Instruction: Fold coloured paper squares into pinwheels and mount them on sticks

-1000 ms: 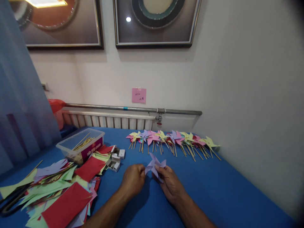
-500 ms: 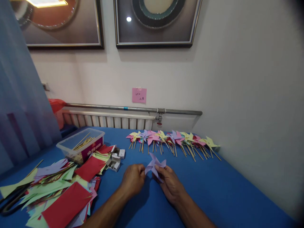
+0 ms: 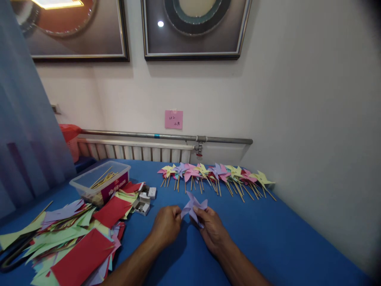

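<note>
A lilac paper pinwheel [image 3: 190,205] with folded blades is held up in front of me, above the blue cover. My right hand [image 3: 212,229] pinches it near its centre, thumb on the front. On the other side my left hand [image 3: 166,225] is closed, its thumb and finger at the tip of the left blade. No stick shows on this pinwheel; its back is hidden. Beyond my hands lies a row of finished pinwheels [image 3: 218,171] in pink, yellow, lilac and red, with thin wooden sticks pointing toward me.
Cut paper sheets [image 3: 85,254] are heaped at left, beside black-handled scissors [image 3: 14,254]. Behind them stands a clear plastic tub [image 3: 101,178] with sticks in it. Small open boxes [image 3: 142,205] hold tiny metal pieces. A pipe [image 3: 166,137] and radiator run along the wall.
</note>
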Demonstrator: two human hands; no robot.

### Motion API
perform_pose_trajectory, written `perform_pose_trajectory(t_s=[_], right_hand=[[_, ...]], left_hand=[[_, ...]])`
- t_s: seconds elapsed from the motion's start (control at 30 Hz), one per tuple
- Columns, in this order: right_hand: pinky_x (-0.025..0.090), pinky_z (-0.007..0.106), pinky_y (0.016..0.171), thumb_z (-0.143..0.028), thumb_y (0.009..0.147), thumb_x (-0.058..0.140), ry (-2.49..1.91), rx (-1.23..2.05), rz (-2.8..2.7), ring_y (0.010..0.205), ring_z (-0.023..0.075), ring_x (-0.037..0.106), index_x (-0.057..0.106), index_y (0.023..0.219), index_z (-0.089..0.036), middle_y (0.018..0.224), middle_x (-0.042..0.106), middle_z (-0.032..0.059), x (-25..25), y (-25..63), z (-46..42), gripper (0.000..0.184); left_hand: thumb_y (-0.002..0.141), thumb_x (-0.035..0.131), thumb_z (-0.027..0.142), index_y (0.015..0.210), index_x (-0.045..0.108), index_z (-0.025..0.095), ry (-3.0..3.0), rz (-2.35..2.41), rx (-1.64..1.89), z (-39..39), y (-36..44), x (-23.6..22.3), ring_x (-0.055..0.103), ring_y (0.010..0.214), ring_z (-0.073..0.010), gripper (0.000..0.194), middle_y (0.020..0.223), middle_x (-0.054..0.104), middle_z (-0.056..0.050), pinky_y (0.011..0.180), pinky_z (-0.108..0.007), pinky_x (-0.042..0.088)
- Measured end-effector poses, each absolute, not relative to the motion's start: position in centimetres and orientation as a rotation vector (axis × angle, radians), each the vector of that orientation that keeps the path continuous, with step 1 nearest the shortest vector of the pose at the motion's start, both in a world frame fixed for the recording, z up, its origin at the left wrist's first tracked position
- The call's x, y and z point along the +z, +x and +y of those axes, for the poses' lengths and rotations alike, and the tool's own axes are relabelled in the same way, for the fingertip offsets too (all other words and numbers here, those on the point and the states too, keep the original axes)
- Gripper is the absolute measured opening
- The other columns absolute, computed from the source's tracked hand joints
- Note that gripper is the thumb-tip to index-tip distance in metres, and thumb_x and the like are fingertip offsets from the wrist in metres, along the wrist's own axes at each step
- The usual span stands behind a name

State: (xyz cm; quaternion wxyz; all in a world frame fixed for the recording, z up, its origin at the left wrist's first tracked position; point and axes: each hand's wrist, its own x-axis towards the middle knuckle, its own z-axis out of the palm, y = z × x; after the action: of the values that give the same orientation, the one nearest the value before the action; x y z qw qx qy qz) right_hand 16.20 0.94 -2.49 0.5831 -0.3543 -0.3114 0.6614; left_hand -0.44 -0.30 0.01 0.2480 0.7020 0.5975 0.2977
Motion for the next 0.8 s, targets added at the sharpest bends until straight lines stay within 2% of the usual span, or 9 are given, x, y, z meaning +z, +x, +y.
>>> perform_pose_trajectory(t_s=[0.4,0.57,0.8], right_hand=[[0.050,0.029,0.068,-0.032,0.053,0.101,-0.845,1.506,-0.726,0.064,0.0140,0.061,0.076,0.074,-0.017,0.071,0.074,0.0008,-2.51,16.09,1.15,0.036],[0.048,0.027,0.063,-0.033,0.054,0.101,-0.836,1.492,-0.744,0.060,0.0126,0.058,0.075,0.071,-0.017,0.064,0.070,-0.0012,-2.46,16.04,1.07,0.035],[0.053,0.029,0.070,-0.033,0.051,0.102,-0.867,1.496,-0.696,0.065,0.0139,0.062,0.076,0.074,-0.017,0.074,0.075,0.0013,-2.47,15.94,0.97,0.039]], left_hand=[[0.088,0.052,0.006,0.064,0.060,0.017,1.939,1.650,0.796,-0.39,-0.32,0.14,0.049,0.063,-0.0123,0.027,0.060,0.051,0.003,0.061,-0.027,0.024],[0.088,0.052,0.005,0.064,0.059,0.017,1.938,1.649,0.814,-0.50,-0.20,0.17,0.048,0.063,-0.0122,0.028,0.059,0.049,0.003,0.061,-0.027,0.024],[0.086,0.052,0.005,0.063,0.058,0.017,1.919,1.647,0.829,-0.44,-0.11,-0.01,0.048,0.063,-0.0117,0.027,0.059,0.048,0.004,0.061,-0.026,0.023]])
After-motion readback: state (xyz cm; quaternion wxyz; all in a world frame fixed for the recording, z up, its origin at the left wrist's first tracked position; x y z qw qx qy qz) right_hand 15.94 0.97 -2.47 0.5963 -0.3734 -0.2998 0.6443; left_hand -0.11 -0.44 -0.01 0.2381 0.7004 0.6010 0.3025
